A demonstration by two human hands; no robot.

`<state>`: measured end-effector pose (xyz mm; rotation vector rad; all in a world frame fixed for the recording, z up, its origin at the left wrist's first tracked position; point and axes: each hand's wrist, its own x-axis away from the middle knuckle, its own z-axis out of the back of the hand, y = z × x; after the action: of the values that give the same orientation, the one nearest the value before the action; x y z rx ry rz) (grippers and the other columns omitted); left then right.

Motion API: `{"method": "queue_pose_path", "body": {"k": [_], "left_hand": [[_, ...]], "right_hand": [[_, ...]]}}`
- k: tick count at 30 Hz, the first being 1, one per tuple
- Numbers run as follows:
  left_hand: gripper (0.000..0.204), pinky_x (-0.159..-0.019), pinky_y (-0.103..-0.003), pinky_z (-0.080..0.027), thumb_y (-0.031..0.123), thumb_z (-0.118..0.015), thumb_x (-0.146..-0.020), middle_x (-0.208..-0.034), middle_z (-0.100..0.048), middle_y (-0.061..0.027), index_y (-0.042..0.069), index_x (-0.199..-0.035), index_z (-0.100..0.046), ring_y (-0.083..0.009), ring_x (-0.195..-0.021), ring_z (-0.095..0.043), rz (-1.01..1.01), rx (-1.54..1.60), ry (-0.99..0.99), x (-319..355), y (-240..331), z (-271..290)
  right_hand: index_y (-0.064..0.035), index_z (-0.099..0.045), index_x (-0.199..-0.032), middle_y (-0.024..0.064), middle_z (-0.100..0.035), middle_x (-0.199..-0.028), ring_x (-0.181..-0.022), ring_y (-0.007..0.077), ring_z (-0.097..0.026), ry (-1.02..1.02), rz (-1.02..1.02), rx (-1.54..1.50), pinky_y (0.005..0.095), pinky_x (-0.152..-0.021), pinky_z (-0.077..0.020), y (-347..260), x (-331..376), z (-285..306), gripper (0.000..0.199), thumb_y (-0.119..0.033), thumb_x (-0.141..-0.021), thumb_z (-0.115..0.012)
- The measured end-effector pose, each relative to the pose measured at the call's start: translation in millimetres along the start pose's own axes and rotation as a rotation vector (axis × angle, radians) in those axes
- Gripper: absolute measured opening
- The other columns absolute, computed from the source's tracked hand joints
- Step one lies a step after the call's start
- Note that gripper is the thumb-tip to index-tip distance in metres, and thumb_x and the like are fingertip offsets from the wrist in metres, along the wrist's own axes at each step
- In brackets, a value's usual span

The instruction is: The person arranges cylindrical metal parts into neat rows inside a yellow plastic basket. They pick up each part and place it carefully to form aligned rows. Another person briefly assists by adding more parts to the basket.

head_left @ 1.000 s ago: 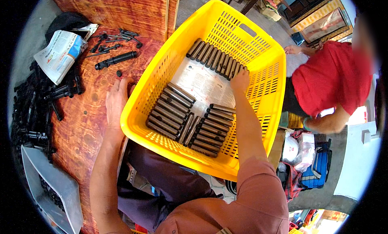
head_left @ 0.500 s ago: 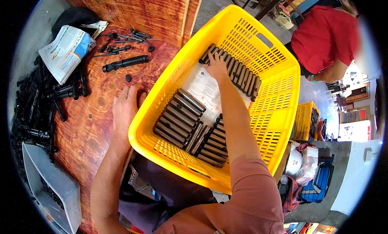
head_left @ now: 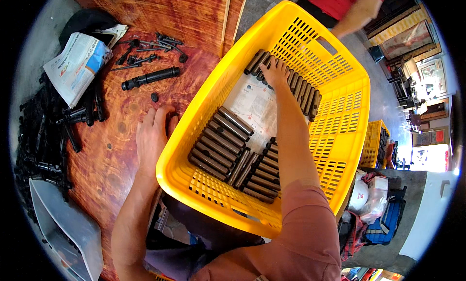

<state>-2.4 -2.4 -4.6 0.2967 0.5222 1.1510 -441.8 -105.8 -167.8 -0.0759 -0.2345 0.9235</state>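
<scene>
Nearest, the left hand lies flat on the reddish, glossy wooden table, its grip spread and holding nothing, fingertips just beside the near wall of the yellow plastic basket. The basket is a slotted, rigid crate with rounded corners and a cut-out handle in its far wall. On its floor lie dark metal cylinders in rows: a near batch by the left wall, another beside it toward the near rim, all smooth and dull, packed side by side on a pale printed sheet.

Farther in, the right hand reaches across the basket and rests palm down on the far row of cylinders, fingers splayed over their ends (whether any finger hooks round one cannot be told).

Left of the basket on the table lie a black tube-shaped part, small loose black fittings and a folded newspaper. A heap of black metal pieces runs along the far left edge.
</scene>
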Motion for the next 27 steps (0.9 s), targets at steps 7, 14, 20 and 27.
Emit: {"method": "queue_pose_path", "body": {"k": [7,14,20,27], "left_hand": [[0.019,-0.078,-0.045,-0.046,0.019,-0.065,-0.093,-0.093,-0.060,-0.0137,0.012,-0.110,-0.063,-0.0365,-0.087,-0.060,0.031,0.007,0.009,-2,4,1],[0.020,-0.079,-0.045,-0.045,0.021,-0.065,-0.093,-0.094,-0.060,-0.0148,0.012,-0.111,-0.062,-0.0371,-0.087,-0.060,0.039,0.002,-0.028,-1,3,1],[0.021,-0.080,-0.045,-0.045,0.022,-0.065,-0.094,-0.095,-0.060,-0.0145,0.012,-0.112,-0.062,-0.0359,-0.090,-0.060,0.059,0.012,-0.059,-3,1,0],[0.021,-0.081,-0.044,-0.044,0.022,-0.064,-0.095,-0.096,-0.060,-0.0146,0.012,-0.113,-0.062,-0.0359,-0.092,-0.060,0.060,0.009,-0.056,-1,5,3]], "right_hand": [[-0.0243,-0.011,-0.163,0.0151,0.002,-0.169,-0.155,0.0382,0.001,-0.031,-0.008,-0.020,0.0613,-0.122,-0.0041,3,5,-9,0.085,-0.071,-0.096,-0.035],[-0.0141,-0.011,-0.163,0.0076,-0.006,-0.170,-0.156,0.0298,-0.004,-0.011,0.117,0.112,0.0568,-0.124,-0.0062,-24,6,1,0.080,-0.062,-0.101,-0.031],[-0.0122,-0.007,-0.163,0.0069,-0.003,-0.170,-0.156,0.0310,0.000,-0.026,0.118,0.094,0.0561,-0.124,-0.0041,-25,8,-11,0.079,-0.061,-0.104,-0.024],[-0.0095,-0.013,-0.162,0.0109,-0.008,-0.169,-0.156,0.0322,-0.003,0.093,0.167,0.077,0.0560,-0.124,-0.0054,-21,24,2,0.081,-0.062,-0.103,-0.028]]}}
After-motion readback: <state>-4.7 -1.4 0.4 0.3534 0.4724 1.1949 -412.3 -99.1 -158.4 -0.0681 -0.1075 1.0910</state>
